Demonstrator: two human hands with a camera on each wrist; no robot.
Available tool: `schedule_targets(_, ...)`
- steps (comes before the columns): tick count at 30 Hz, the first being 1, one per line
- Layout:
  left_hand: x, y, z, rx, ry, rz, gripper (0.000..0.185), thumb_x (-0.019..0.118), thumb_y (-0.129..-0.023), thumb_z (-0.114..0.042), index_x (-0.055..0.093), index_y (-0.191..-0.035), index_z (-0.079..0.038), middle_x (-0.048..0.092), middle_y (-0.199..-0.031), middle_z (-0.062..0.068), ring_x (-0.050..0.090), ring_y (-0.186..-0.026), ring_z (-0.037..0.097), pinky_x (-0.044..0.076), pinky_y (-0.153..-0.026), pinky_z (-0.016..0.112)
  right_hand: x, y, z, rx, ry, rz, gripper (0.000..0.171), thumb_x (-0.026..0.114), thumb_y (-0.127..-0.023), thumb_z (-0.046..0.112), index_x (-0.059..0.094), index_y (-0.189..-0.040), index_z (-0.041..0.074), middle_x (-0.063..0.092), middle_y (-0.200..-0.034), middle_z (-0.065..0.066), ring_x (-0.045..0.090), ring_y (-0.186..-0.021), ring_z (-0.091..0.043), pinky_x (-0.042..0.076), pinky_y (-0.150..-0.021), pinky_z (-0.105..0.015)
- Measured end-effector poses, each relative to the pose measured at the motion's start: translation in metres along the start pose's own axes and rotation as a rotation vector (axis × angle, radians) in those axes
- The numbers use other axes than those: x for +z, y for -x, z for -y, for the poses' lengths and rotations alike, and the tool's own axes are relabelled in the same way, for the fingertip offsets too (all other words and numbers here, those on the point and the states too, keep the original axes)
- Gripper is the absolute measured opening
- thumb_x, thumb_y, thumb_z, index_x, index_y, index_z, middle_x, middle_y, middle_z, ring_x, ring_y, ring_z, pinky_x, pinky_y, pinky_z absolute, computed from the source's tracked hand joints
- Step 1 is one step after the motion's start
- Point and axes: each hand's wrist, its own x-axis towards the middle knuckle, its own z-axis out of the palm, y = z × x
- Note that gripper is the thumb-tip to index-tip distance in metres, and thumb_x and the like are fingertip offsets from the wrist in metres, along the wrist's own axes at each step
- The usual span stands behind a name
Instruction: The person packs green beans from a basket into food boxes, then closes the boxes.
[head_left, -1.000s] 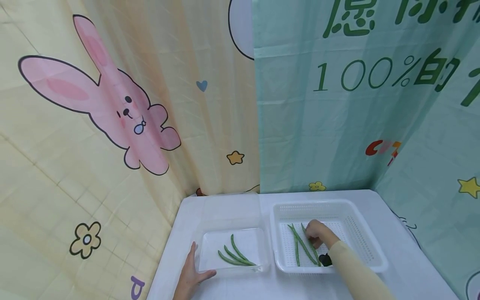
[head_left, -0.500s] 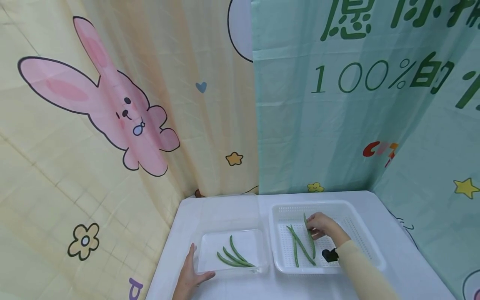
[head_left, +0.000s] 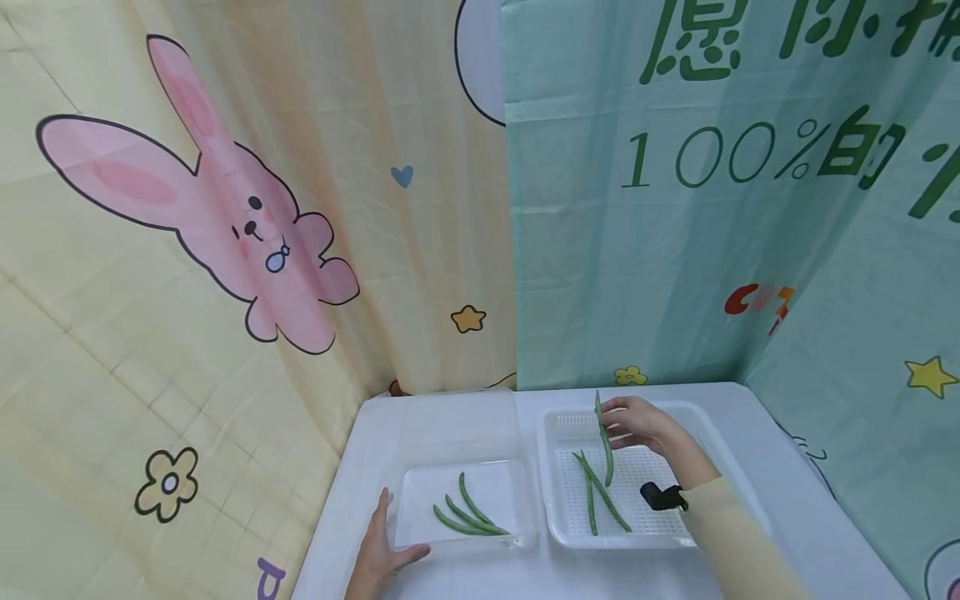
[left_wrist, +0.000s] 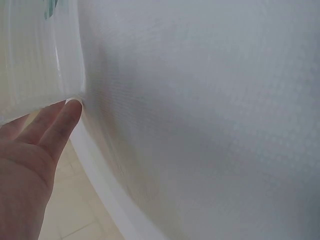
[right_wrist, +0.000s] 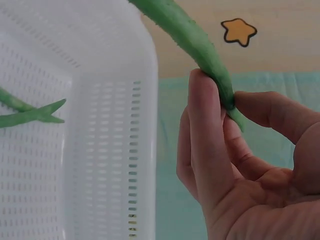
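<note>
My right hand point(head_left: 643, 425) pinches a long green bean point(head_left: 605, 446) between thumb and fingertips, raised over the white perforated basket point(head_left: 600, 542). The right wrist view shows the bean's lower end between thumb and fingers of the hand point(right_wrist: 250, 175). Two more green beans point(head_left: 613, 504) lie crossed in the basket's left part. To its left, a clear plastic container point(head_left: 422, 479) holds several green beans point(head_left: 468, 517), fanned out. My left hand point(head_left: 377, 550) rests against the container's left front corner, fingers extended and thumb along the front; in the left wrist view straight fingers point(left_wrist: 62, 125) touch its wall.
Both containers stand side by side on a white-covered table point(head_left: 345, 500). Behind the clear container lies a transparent sheet-like part point(head_left: 461, 417), perhaps its lid. Printed curtains point(head_left: 435, 250) enclose the table's back and sides. A black device point(head_left: 660, 497) sits on my right wrist.
My right hand has taken hold of a bean in the basket, lifted it and carried it toward the back left. My left hand and the clear container have stayed in place.
</note>
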Motion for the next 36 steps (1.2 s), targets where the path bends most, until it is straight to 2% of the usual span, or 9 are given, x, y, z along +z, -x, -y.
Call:
schedule_targets(8,-0.001,0.0,0.002,0.013,0.011,-0.001,0.145,0.104,-0.06,-0.042,0.016,-0.167,0.004,0.032,-0.165,0.038,0.036,-0.149,0.061,0.037,-0.125,0.07,0.013,0.008,0.028,-0.108,-0.094,0.126,0.043,0.061,-0.106,0.013,0.05,-0.141,-0.009,0.07,-0.102,-0.003,0.073,-0.091,-0.014,0.07,-0.081,-0.035)
schedule_targets(13,-0.003,0.0,0.001,0.018,0.015,0.001,0.144,0.104,-0.061,-0.04,0.016,-0.166,0.004,0.032,-0.164,0.039,0.037,-0.148,0.061,0.037,-0.125,0.07,0.026,0.011,0.046,-0.131,-0.148,0.174,0.036,0.061,-0.106,0.012,0.053,-0.137,-0.006,0.07,-0.102,-0.002,0.073,-0.091,-0.014,0.07,-0.081,-0.033)
schedule_targets(19,-0.003,0.001,0.002,0.014,0.022,0.004,0.143,0.104,-0.062,-0.039,0.016,-0.166,0.004,0.032,-0.165,0.038,0.037,-0.148,0.061,0.037,-0.126,0.07,0.048,0.006,0.064,-0.152,-0.179,0.229,0.036,0.061,-0.106,0.011,0.052,-0.136,-0.006,0.07,-0.1,-0.001,0.072,-0.091,-0.014,0.07,-0.078,-0.03)
schedule_targets(29,-0.001,0.0,0.001,-0.005,0.026,0.009,0.143,0.103,-0.062,-0.04,0.016,-0.167,0.002,0.032,-0.166,0.037,0.037,-0.149,0.06,0.037,-0.126,0.07,0.092,-0.01,0.082,-0.145,-0.163,0.282,0.044,0.062,-0.104,0.01,0.05,-0.143,-0.008,0.069,-0.101,-0.003,0.071,-0.086,-0.013,0.07,-0.078,-0.031)
schedule_targets(36,-0.002,0.0,0.001,-0.009,0.029,0.01,0.144,0.102,-0.063,-0.042,0.014,-0.168,0.001,0.031,-0.166,0.036,0.036,-0.149,0.06,0.036,-0.126,0.07,0.131,-0.025,0.081,-0.114,-0.127,0.326,0.038,0.066,-0.102,0.01,0.059,-0.135,-0.006,0.072,-0.097,-0.004,0.073,-0.083,-0.013,0.07,-0.075,-0.032)
